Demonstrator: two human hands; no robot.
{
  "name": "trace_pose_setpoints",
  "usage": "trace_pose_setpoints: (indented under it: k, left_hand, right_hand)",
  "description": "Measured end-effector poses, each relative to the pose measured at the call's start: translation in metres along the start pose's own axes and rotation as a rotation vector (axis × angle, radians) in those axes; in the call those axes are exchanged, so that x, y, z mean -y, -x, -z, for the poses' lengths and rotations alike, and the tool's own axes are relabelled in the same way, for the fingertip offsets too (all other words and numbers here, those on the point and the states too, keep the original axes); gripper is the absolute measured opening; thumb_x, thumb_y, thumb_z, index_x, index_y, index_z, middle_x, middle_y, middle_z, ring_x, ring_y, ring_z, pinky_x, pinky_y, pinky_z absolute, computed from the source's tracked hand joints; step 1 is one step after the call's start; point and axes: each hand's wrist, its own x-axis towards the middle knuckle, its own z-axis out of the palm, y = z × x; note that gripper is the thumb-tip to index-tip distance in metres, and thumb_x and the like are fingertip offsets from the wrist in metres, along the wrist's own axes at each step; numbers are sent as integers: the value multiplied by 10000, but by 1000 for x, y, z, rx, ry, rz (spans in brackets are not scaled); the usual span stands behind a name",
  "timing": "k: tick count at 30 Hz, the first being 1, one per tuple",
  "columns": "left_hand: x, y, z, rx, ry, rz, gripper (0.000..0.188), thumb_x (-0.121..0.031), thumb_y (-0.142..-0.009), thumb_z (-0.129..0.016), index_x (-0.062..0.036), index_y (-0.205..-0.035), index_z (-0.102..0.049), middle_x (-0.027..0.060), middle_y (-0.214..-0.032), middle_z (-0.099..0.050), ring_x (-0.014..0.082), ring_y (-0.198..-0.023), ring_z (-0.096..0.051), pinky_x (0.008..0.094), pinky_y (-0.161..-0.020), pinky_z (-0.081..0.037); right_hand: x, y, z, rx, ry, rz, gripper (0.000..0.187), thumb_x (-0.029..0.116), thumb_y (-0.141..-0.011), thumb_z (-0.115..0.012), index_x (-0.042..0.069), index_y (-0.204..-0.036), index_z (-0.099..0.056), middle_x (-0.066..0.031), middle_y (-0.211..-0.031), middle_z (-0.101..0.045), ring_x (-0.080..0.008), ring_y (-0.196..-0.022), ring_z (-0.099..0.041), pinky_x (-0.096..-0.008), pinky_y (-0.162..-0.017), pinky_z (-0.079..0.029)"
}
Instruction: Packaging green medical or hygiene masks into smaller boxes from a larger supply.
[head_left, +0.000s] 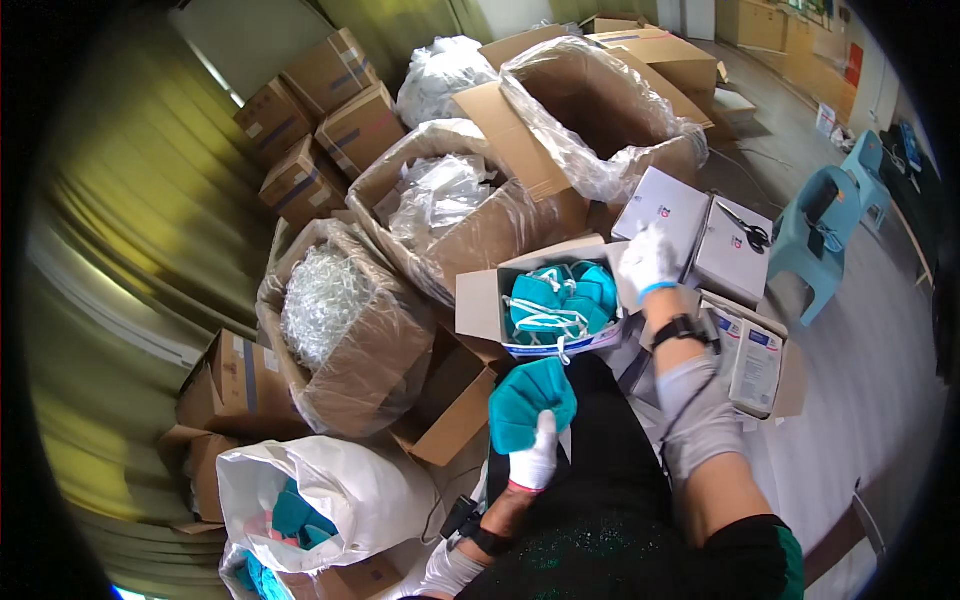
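My left hand, in a white glove, grips a teal folded face mask over my lap, thumb on its near face. Just beyond it stands an open carton filled with teal face masks that have white straps. One strap hangs over the carton's front edge. My right hand, also gloved in white, is at the carton's right side, close to the white closed boxes. Its fingers are blurred, and I cannot tell whether they hold anything. Dark bands circle both of my wrists.
Plastic-lined cartons holding clear wrapping stand to the left and ahead. A white sack with teal masks sits at lower left. Scissors lie on a white box. An open box of packets and blue stools are on the right.
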Motion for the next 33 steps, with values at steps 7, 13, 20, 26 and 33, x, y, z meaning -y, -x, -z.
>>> trace_pose_setpoints:
  k: [7, 13, 20, 26, 33]
  left_hand:
    - [-38, -56, 15, 57, 699, 734, 513, -473, -1002, -486, -190, -586, -381, -21, -496, -322, 129, -420, -295, 285, -470, -240]
    - [-13, -60, 4, 422, 1296, 959, 370, -432, -989, -506, -168, -733, -459, -68, -590, -408, 53, -455, -363, 229, -413, -282]
    - [-2, -49, 70, 139, 76, 306, 736, -531, -882, -679, 48, -1290, -476, 136, -1160, -618, 210, -1039, -607, 373, -939, -484]
    - [-18, -81, 57, 152, -99, 340, 406, -384, -881, -726, -8, -1013, -649, 67, -840, -689, 122, -679, -639, 243, -591, -491]
    - [-24, -94, 37, -154, -120, 260, 219, -249, -953, -668, -51, -861, -687, 12, -662, -649, 76, -510, -570, 214, -443, -423]
  right_hand:
    - [119, 131, 48, 1070, -1649, -282, 268, 333, -982, -578, 134, -1158, -619, 2, -860, -604, -71, -609, -499, -238, -532, -417]
    - [151, 205, 60, 1089, -1996, -427, 391, 317, -960, -613, 36, -1226, -561, -90, -1064, -661, -194, -944, -648, -309, -837, -536]
    - [132, 155, 75, 882, -1665, -481, 152, 130, -868, -736, 113, -953, -612, 19, -650, -572, -66, -439, -474, -214, -376, -375]
    - [145, 151, 67, 849, -1167, -237, 195, 142, -841, -766, 83, -990, -656, 25, -702, -576, -60, -533, -509, -235, -460, -420]
    - [139, 165, 59, 1146, -1728, -605, 182, 237, -891, -730, 123, -886, -588, 50, -674, -501, -45, -484, -457, -234, -405, -364]
